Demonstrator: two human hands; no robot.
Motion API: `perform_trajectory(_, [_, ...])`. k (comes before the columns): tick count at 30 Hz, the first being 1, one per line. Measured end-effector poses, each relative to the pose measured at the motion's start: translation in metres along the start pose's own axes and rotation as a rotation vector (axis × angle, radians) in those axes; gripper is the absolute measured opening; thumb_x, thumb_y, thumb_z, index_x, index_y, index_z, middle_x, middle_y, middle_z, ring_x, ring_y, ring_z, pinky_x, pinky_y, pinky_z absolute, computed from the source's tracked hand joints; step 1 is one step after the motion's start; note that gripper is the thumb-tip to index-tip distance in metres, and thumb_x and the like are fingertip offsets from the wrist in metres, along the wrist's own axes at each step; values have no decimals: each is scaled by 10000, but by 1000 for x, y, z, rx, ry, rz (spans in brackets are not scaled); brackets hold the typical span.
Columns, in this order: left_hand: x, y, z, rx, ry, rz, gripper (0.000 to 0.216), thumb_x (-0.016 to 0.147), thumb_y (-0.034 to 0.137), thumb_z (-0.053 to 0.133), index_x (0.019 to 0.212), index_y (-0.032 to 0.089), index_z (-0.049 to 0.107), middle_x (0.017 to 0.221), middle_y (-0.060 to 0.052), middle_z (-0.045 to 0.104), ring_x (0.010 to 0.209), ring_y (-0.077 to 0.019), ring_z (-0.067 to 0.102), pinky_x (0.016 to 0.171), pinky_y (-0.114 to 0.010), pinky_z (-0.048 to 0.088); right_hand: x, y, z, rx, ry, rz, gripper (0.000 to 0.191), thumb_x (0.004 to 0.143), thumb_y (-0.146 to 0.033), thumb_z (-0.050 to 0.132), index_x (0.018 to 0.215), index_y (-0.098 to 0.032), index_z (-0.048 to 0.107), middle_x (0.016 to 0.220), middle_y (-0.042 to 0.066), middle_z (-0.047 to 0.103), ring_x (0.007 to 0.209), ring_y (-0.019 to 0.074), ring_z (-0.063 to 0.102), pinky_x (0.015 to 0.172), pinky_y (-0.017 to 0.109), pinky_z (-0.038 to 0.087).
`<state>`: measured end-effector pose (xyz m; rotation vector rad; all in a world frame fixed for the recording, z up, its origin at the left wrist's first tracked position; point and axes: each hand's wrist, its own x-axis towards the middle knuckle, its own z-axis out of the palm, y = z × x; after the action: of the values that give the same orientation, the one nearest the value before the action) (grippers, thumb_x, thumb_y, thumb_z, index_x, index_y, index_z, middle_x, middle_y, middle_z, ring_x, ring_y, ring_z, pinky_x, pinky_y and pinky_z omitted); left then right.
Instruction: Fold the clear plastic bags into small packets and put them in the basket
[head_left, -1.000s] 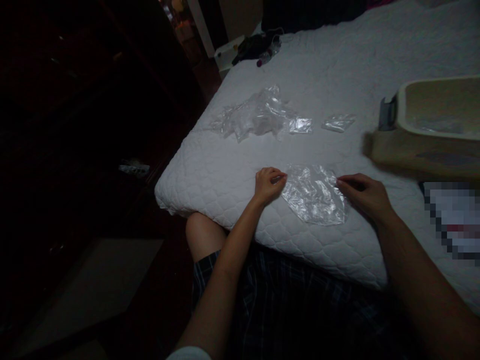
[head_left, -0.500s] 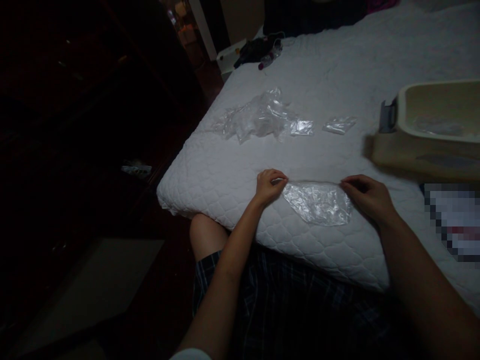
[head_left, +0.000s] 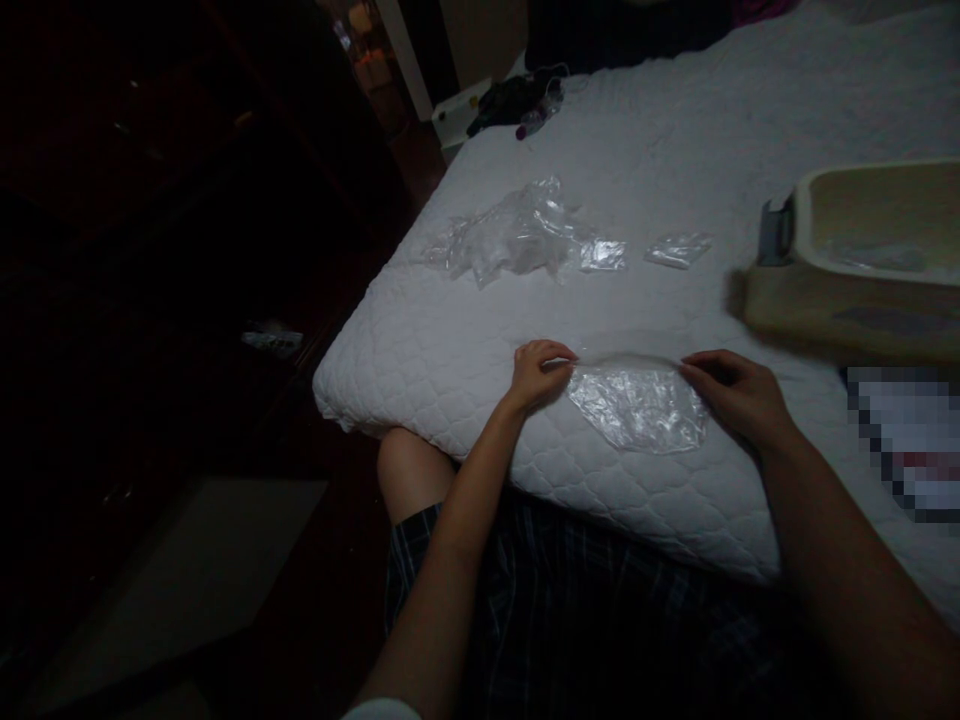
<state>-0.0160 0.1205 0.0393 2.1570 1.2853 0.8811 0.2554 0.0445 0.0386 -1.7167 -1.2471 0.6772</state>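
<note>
A clear plastic bag [head_left: 636, 405] lies flat on the white quilted mattress [head_left: 420, 350] near its front corner. My left hand [head_left: 538, 372] pinches the bag's upper left corner with closed fingers. My right hand [head_left: 736, 396] pinches the upper right corner, fingers closed too. The bag's top edge is stretched straight between both hands.
A heap of clear plastic bags [head_left: 510, 238] lies farther back on the mattress, with a small folded bag [head_left: 679, 249] to its right. A beige plastic basin [head_left: 862, 260] stands at the right. Dark items [head_left: 517, 100] lie at the far edge. The floor at left is dark.
The bag's far half has been folded toward me, so it now looks about half as deep. Both hands kept their pinch on its corners and barely shifted.
</note>
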Motion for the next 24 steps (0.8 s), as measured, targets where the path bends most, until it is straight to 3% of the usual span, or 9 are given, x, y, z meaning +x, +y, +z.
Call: perform_trajectory(24, [1,-6,9,-93,122,54,226,698,29,679,691,250,728,873,13,735,891,-161,662,961,-393,424,-1,1,-8,38,-70,-223,90,692,-274,626,714,-213,689,835,54,679,820,192,616,779,344,467])
